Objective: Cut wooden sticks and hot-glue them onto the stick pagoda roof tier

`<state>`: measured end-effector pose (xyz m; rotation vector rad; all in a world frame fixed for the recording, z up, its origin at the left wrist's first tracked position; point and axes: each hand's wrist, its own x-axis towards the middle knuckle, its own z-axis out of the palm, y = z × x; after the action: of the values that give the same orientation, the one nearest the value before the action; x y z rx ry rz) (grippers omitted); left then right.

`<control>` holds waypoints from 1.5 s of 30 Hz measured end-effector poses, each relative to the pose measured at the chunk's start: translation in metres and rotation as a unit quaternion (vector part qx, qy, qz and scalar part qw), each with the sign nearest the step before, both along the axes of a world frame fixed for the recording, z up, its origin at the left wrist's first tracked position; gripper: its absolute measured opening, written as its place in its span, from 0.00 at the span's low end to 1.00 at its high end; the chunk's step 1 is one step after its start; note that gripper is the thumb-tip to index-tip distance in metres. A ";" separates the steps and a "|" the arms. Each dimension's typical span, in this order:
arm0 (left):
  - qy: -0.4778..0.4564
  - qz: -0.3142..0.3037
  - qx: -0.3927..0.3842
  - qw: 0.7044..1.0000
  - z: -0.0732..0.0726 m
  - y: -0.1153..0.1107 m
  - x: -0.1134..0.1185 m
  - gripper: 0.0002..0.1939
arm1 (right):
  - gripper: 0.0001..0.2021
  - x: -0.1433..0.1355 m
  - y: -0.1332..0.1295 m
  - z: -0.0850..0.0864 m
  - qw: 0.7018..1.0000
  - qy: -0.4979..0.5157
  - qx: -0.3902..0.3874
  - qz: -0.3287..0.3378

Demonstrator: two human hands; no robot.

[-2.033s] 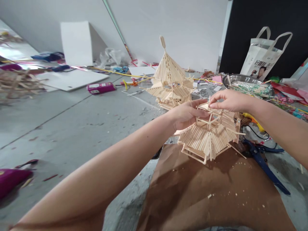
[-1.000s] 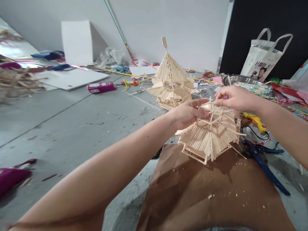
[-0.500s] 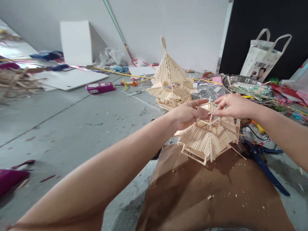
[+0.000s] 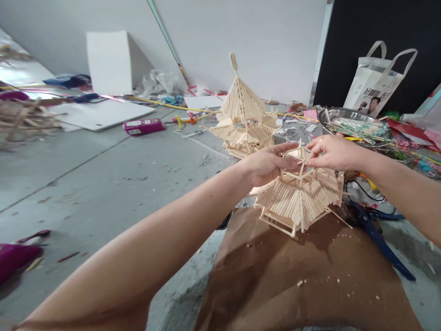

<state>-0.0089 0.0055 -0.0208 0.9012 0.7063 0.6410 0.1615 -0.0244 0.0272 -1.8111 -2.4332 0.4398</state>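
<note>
A small pagoda model (image 4: 296, 197) built of thin wooden sticks stands on brown paper in front of me. My left hand (image 4: 270, 165) reaches in from its left side, thumb and fingers closed on the stick frame at the top. From the right, my right hand (image 4: 330, 151) pinches at the same top frame, fingertips close to where the sticks meet. Whether a loose stick is between those fingertips is too small to tell. Behind my left hand rises a taller finished-looking stick pagoda (image 4: 243, 103) with a pointed roof and a looped tip.
Blue-handled pliers (image 4: 382, 239) lie right of the brown paper (image 4: 310, 276). A metal bowl (image 4: 322, 122) holds wrapped sticks, with a white bag (image 4: 375, 87) behind it. Purple boxes (image 4: 144, 126), white boards (image 4: 103, 112) and scraps are strewn over the grey floor.
Almost nothing differs. Both hands stay at the top of the small pagoda model, with at most a very slight shift of the right fingers.
</note>
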 end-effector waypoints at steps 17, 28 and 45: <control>-0.012 -0.025 0.012 1.000 -0.006 0.006 -0.003 0.33 | 0.11 0.001 0.000 0.001 1.000 -0.002 0.000 0.004; -0.012 -0.028 0.003 1.000 -0.003 0.004 -0.002 0.34 | 0.09 0.006 0.003 -0.001 0.997 0.037 0.067 -0.019; 0.014 -0.007 -0.007 1.000 0.005 -0.001 0.001 0.32 | 0.13 0.022 -0.003 0.003 0.997 0.035 0.069 0.026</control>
<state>-0.0079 0.0048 -0.0158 0.9023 0.7275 0.6112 0.1839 -0.0278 0.0306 -1.6525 -2.4044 0.3253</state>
